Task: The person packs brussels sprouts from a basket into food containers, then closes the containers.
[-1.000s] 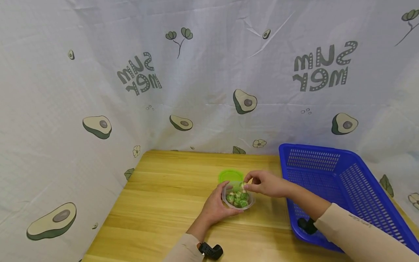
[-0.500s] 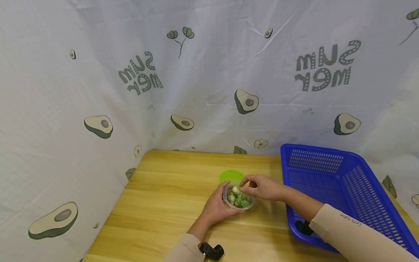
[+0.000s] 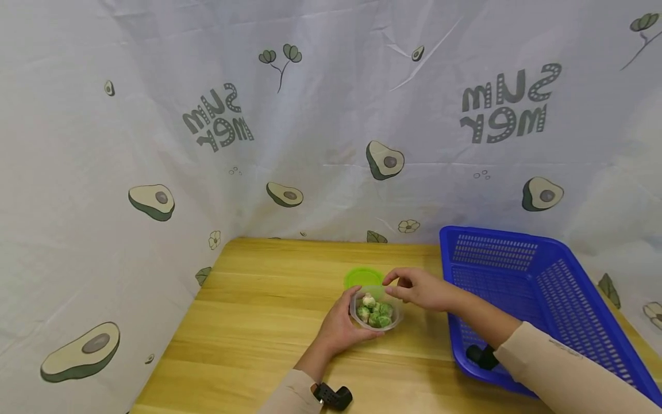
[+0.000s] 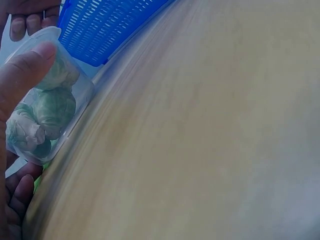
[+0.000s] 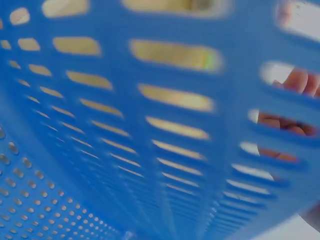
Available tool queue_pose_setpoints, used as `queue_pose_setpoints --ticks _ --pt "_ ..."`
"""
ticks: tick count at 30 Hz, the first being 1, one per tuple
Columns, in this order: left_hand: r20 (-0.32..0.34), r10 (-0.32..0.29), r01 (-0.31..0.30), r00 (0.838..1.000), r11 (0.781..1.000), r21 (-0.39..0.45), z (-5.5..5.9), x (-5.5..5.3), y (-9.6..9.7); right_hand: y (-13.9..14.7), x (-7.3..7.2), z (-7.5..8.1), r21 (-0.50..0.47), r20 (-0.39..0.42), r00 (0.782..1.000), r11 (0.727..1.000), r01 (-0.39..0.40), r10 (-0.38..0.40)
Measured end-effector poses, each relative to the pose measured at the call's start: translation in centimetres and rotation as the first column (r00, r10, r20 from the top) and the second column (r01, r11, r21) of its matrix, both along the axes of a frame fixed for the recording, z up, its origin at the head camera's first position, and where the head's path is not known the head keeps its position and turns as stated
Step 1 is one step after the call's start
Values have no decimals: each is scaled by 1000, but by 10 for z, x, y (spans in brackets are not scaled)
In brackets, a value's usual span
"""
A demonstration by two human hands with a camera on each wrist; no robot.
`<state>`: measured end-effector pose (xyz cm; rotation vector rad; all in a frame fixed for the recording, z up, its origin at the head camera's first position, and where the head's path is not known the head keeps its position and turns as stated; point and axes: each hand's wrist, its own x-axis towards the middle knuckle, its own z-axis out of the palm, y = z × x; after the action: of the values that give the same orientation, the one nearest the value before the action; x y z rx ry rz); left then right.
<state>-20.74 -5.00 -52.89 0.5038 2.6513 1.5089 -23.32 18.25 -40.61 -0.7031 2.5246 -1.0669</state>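
In the head view my left hand (image 3: 337, 329) grips a small clear plastic container (image 3: 396, 321), thumb on the near side and fingers round the far side. Several Brussels sprouts (image 3: 381, 320) lie inside it. The left wrist view shows the thumb over the container's rim and sprouts (image 4: 54, 107) through its wall. My right hand (image 3: 421, 289) hovers at the container's right rim, fingers bent, with a gap between thumb and forefinger and nothing seen in it. Slots of the basket partly hide that hand in the right wrist view.
Just behind the container lies a bright green lid (image 3: 364, 276) on the wooden table (image 3: 258, 322). A large blue plastic basket (image 3: 538, 237) stands at the right, under my right forearm. A white patterned curtain (image 3: 331, 115) hangs behind and to the left.
A pale sprout that was at my right fingertips now sits in the container's far left part. The right hand has drawn back slightly right and up; the left keeps its grip.
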Motion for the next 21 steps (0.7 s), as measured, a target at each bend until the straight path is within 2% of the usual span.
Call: queue_pose_setpoints --ticks 4,8,13,17,21 --pt "-3 -2 2 1000 1000 7 0 0 1 6 4 13 -17 -9 999 999 44 -44" --pt "10 -4 3 1000 1000 21 1 0 1 11 11 33 -41 -17 996 995 86 -87" --pt "16 -5 4 1000 999 37 -1 0 1 13 26 58 -115 -83 991 988 98 -108" --pt "20 -7 7 1000 999 47 -1 0 1 11 42 65 -170 -125 984 980 106 -128" --pt "43 -19 15 999 997 80 0 0 1 5 57 61 -214 -121 982 970 118 -146"
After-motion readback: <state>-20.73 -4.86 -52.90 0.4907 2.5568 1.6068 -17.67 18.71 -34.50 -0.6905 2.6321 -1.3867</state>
